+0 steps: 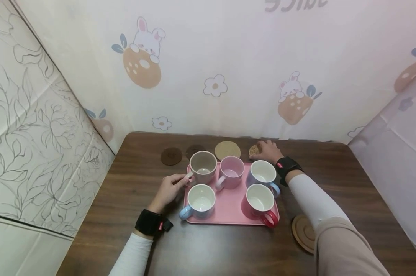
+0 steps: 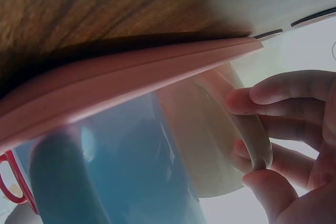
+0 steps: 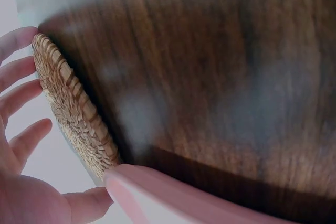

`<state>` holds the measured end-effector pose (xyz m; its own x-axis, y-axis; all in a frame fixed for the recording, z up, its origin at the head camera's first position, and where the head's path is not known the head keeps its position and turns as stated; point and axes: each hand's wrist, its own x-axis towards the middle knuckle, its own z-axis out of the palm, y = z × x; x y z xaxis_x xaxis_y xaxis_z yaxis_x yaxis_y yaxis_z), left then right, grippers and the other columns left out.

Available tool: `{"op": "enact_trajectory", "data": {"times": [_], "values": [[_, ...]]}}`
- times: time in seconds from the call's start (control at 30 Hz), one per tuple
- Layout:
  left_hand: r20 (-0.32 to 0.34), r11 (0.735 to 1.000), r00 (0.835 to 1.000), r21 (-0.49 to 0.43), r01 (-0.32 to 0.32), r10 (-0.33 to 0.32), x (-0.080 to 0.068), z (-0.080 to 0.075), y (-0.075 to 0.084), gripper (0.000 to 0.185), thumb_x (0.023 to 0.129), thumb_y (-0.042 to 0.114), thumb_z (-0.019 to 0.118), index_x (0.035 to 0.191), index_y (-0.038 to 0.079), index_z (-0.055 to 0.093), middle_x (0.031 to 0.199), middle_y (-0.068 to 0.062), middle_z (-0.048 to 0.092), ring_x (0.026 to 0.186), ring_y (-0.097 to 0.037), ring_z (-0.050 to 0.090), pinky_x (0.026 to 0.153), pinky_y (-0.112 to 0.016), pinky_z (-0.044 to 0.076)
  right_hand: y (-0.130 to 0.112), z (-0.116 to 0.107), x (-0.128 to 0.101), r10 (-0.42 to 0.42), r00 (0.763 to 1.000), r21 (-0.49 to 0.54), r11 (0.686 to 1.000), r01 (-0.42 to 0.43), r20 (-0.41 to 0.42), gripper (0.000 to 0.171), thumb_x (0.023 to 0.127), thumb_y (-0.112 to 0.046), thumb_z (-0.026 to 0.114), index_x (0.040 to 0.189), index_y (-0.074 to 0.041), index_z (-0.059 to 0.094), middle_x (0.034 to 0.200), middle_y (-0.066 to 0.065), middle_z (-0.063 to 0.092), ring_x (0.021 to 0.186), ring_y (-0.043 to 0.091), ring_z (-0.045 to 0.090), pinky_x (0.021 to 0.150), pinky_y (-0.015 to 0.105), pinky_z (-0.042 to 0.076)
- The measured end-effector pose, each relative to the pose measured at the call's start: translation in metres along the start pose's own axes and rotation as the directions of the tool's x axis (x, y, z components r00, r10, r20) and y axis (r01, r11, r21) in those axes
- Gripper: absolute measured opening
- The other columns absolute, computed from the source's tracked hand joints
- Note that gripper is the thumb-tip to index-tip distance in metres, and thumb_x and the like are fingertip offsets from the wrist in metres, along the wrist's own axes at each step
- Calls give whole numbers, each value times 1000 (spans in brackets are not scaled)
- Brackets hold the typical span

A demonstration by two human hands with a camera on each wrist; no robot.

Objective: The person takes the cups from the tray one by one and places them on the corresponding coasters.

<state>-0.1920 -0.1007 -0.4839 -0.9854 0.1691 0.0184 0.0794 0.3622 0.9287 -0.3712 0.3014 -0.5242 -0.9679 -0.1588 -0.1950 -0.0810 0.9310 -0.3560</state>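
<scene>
even soft light, wide-angle bending at edges; wrist views blurred, close.

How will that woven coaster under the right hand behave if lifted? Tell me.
The woven coaster is probably light and fairly stiff: it is a thin flat disc of tight braided fibre. Its rough weave should resist slipping. Lying flat on the table, it may be awkward to lift; the right hand likely needs an edge.
</scene>
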Motion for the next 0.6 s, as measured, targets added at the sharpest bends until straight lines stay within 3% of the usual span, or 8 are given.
{"op": "enact_trajectory", "data": {"times": [0.07,0.2,0.43,0.6], "values": [[12,1000,1000,9,20,-20,-2,-3,9,26,96,12,60,113,-6,68,101,-24,72,96,-30,67,80,-25,52,1,0,2,-3,1000,2,1000,3,0,89,78,-56,70,141,0,41,125,29,45,115,45,41,91,64,44],[22,999,999,28,27,-28,0,-2,8,27,97,13,59,114,-6,68,103,-23,72,98,-26,67,80,-24,52,1,-2,-2,1,1000,5,1000,-1,-5,89,79,-56,68,142,0,39,129,30,43,117,46,40,92,64,44],[-22,1000,999,9,28,-28,11,5,-26,28,96,19,62,114,-1,70,100,-19,74,98,-27,67,80,-26,51,4,-6,-8,19,1000,26,999,-19,4,92,81,-58,67,144,1,36,138,33,38,123,49,37,95,67,42],[-30,1000,999,16,22,-21,11,7,-31,27,94,23,64,112,4,72,96,-15,75,92,-24,68,79,-27,52,7,-11,-9,6,1000,25,1000,-6,-3,92,80,-57,68,143,2,38,142,34,35,128,53,34,98,68,39]]}}
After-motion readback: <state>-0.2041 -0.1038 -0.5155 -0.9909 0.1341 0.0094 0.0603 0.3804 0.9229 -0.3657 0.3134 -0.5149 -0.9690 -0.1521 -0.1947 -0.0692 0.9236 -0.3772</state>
